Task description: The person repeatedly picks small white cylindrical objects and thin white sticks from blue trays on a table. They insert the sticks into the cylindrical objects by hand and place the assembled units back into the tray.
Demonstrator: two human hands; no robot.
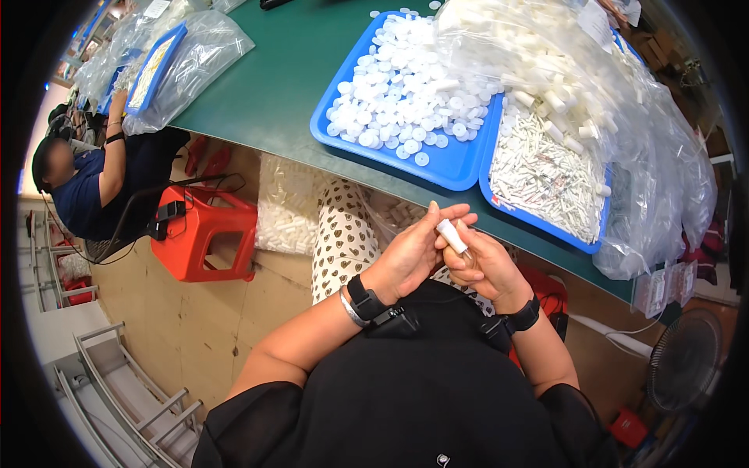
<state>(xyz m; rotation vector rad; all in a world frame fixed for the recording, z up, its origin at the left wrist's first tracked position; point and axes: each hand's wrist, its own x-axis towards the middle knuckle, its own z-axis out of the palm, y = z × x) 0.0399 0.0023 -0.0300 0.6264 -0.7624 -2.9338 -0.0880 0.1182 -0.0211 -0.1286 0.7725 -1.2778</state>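
Observation:
A small white cylinder is between my hands, over my lap and just short of the table edge. My right hand is closed on it, with the thumb along its side and the other fingers curled beneath. A thin piece shows at its lower end; its kind is too small to tell. Against the cylinder's left side rests my left hand, thumb and fingers stretched out and apart. Some of its fingers are hidden. Beyond my hands lie white plastic discs in a blue tray and thin white sticks in another blue tray.
A clear bag of white cylinders overlaps both trays on the green table. A red stool stands at left, near a seated person at the table. On the right is a fan.

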